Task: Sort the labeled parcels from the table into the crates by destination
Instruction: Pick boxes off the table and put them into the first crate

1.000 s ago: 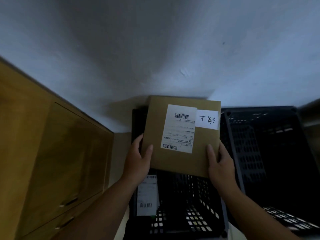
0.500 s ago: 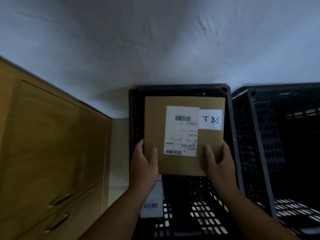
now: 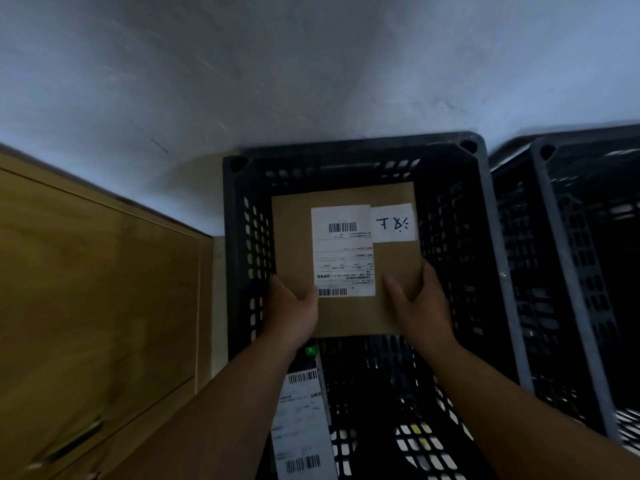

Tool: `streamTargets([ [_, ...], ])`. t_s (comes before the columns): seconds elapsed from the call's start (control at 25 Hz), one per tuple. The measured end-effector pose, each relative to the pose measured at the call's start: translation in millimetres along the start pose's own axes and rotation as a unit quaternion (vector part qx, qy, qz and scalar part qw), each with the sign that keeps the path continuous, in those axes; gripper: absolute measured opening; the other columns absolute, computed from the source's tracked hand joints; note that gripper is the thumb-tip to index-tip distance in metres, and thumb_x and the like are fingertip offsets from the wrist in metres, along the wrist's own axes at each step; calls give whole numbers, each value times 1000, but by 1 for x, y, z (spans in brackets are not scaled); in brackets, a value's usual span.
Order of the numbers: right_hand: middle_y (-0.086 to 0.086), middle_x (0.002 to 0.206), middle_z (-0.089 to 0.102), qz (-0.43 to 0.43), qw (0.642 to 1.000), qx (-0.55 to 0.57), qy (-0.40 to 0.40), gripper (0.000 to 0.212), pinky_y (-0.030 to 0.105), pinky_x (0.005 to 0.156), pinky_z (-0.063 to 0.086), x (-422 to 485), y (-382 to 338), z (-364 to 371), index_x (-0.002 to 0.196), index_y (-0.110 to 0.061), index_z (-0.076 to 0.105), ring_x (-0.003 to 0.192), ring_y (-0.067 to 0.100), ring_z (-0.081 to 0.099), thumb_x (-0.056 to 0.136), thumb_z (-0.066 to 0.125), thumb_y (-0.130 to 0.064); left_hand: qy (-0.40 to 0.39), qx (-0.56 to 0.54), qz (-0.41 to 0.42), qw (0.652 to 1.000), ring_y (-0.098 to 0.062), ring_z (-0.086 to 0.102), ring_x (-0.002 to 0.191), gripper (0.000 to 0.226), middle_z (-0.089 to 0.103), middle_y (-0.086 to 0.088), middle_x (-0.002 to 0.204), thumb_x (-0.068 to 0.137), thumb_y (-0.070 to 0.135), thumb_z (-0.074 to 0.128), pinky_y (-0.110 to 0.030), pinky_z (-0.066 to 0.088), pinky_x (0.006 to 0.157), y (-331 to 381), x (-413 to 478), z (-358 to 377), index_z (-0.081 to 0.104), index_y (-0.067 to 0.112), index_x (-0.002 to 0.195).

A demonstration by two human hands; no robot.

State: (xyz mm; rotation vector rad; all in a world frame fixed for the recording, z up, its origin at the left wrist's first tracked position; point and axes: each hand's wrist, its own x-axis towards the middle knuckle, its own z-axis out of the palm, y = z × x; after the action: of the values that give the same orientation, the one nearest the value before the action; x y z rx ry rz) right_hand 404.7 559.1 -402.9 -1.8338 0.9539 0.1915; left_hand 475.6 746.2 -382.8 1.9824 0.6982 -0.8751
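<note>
Your brown parcel (image 3: 346, 320) now goes down into the black crate (image 3: 346, 148).
Your left hand (image 3: 292, 310) and right hand (image 3: 420, 306) grip it at its near corners, thumbs on top. It has dropped from above the rim to inside the walls, so you can probably let go soon.

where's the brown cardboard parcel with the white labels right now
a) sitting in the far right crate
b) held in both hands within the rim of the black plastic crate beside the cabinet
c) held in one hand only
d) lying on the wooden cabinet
B: the left hand and right hand grip the brown cardboard parcel by its near corners, framed by the black plastic crate.
</note>
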Motion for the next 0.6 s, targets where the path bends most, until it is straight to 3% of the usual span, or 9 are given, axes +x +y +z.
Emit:
streamTargets([
  [0.16,5,156,41,16,999,-32,6,86,49,117,37,24,30,24,158,-20,26,142,23,42,89,75,-32,5,-21,-11,1000,-26,48,133,80,45,-2,151,91,52,64,-46,42,112,-9,33,20,27,22,154],
  [0.28,7,161,34,29,998,-58,-17,92,48,120,32,35,48,39,159,-16,21,147,26,35,87,78,-21,4,-10,0,1000,-26,42,139,84,36,-3,157,91,56,62,-47,39,114,-16,46,33,23,20,157],
  [0.44,7,164,27,46,995,-87,11,98,46,123,26,33,45,40,161,-17,13,151,25,27,88,77,-25,3,18,23,1000,-26,36,144,75,31,-2,161,96,49,57,-48,36,116,-13,36,32,22,24,158],
  [0.52,3,162,32,28,998,-55,29,91,43,122,30,13,28,30,160,-22,19,148,17,31,89,76,-28,-1,28,57,998,-22,35,144,71,31,1,161,98,44,56,-48,36,117,-7,10,21,22,29,157],
  [0.6,-21,142,48,-47,998,-9,41,74,21,112,40,-20,1,10,146,-48,33,132,-12,42,90,76,-26,-12,57,113,992,-15,32,145,70,28,7,162,97,47,56,-45,34,117,0,-32,5,19,38,156],
])
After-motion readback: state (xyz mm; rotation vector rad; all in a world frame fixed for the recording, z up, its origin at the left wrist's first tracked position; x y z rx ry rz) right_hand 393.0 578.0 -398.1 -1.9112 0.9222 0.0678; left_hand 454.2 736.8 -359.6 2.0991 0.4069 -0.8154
